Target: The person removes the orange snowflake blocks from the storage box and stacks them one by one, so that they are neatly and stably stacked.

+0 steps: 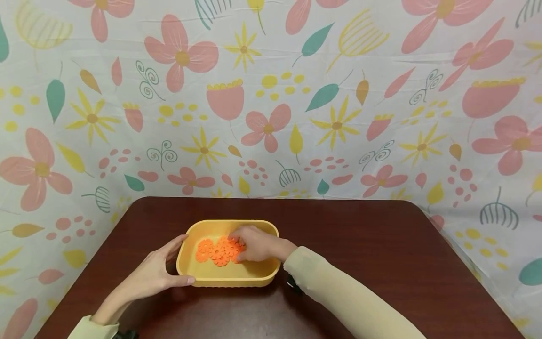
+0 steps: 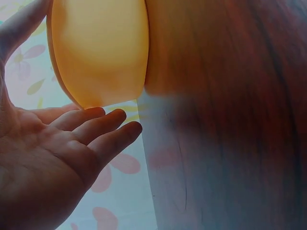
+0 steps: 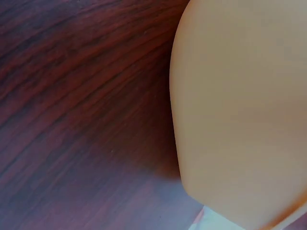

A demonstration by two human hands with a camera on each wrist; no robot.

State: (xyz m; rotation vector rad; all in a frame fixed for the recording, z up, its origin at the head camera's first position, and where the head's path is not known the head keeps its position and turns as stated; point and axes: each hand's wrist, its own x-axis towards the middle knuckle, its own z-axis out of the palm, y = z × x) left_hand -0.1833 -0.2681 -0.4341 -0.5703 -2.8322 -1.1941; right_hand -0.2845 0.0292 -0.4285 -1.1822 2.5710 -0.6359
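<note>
A yellow rectangular tub [image 1: 228, 281] with rounded corners stands on the table. Orange flower-shaped pieces [image 1: 221, 253] lie in a pile on its floor, some overlapping. My left hand [image 1: 154, 270] holds the tub's left end, thumb at the near corner and fingers at the far one. In the left wrist view, that hand's fingertips [image 2: 125, 120] are right at the tub's end wall [image 2: 100, 52]. My right hand [image 1: 256, 242] reaches over the right rim, fingers bent down onto the pile; I cannot tell whether they pinch a piece. The right wrist view shows only the tub's outer wall [image 3: 240, 105].
The dark reddish-brown wooden table [image 1: 360, 245] extends around the tub on every side. Behind it hangs a white cloth [image 1: 271, 174] printed with flowers and leaves. My right sleeve [image 1: 338, 292] crosses the table's near right part.
</note>
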